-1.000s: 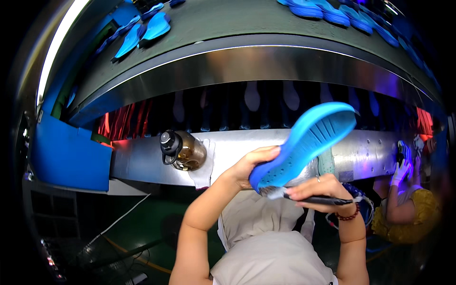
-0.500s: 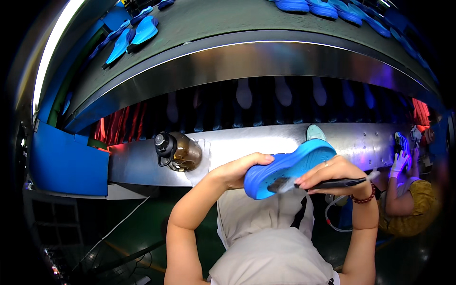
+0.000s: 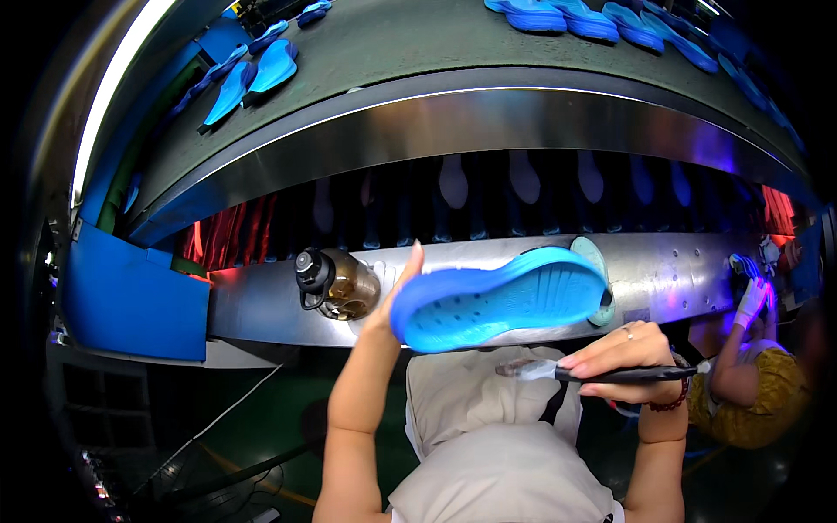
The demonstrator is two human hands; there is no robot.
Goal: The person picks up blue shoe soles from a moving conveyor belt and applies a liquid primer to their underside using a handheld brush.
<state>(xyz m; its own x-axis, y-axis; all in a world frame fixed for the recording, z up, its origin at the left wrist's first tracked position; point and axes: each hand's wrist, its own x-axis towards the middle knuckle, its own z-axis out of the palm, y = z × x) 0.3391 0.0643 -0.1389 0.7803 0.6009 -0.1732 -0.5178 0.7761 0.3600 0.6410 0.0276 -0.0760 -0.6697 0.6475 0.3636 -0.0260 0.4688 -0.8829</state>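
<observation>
A blue shoe sole [image 3: 506, 301] is tilted in front of me, its lighter blue inner face with small holes and ridges turned toward me. My left hand [image 3: 385, 312] is shut on its left end, thumb up along the edge, other fingers mostly hidden behind. In my right hand [image 3: 626, 353] is a brush [image 3: 527, 370] with a black handle, gripped between thumb and fingers. Its bristles point left, below the sole and apart from it. Behind the sole's right end, a pale green sole-shaped piece [image 3: 596, 261] rests on the metal ledge [image 3: 689, 275].
A dark-capped bottle [image 3: 349, 288] of brown liquid stands on the ledge at left. Above runs a dark conveyor belt [image 3: 392, 44] carrying several blue soles [image 3: 273, 66], edged by a metal rail [image 3: 453, 109]. At right, a person's gloved hand [image 3: 751, 301] works near a blue-striped thing.
The brush has come off the sole and dropped below it. My left hand has turned the sole nearly level and moved left, showing more of its inner face.
</observation>
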